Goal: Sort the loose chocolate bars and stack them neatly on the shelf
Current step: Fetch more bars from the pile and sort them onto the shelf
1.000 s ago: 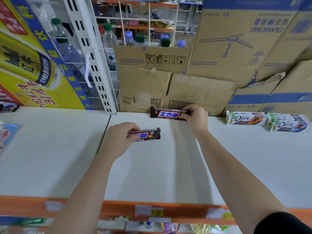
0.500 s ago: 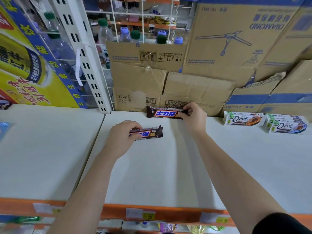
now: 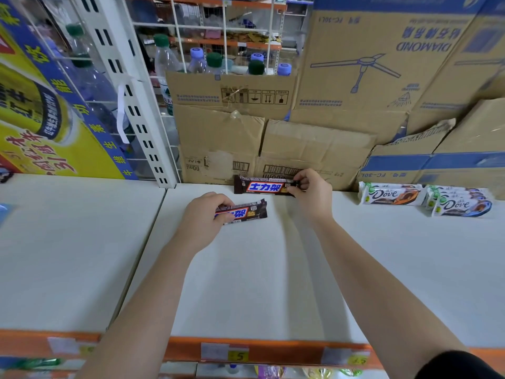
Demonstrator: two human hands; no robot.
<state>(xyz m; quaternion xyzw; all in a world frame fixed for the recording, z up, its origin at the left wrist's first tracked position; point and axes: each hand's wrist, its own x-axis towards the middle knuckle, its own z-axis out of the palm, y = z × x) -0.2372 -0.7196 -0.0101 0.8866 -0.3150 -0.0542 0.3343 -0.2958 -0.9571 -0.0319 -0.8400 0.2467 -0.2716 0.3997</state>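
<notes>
Gripping the front dark bar (image 3: 246,212) by its left end, the left hand (image 3: 203,217) holds it in front of the creased cardboard box (image 3: 314,149), fingers curled over the wrapper; whether this bar rests on the white shelf (image 3: 246,283) or hangs just above it cannot be told; right at the foot of the box lies the rear dark bar (image 3: 263,186), its long axis running left to right along the box's face; the right hand (image 3: 311,191) pinches that bar's right end, thumb and fingertips clamped on the crimped wrapper; well to the right of the box, the Dove bars (image 3: 390,194) sit in their own group. The coming move probably turns on one relation: the two dark bars lie nearly parallel, and the rear one lies boxward and slightly right of the left hand's fingers; the left hand, already loaded, seems the one to carry its bar toward the box and lay it on top, while the right hand steadies the base.
</notes>
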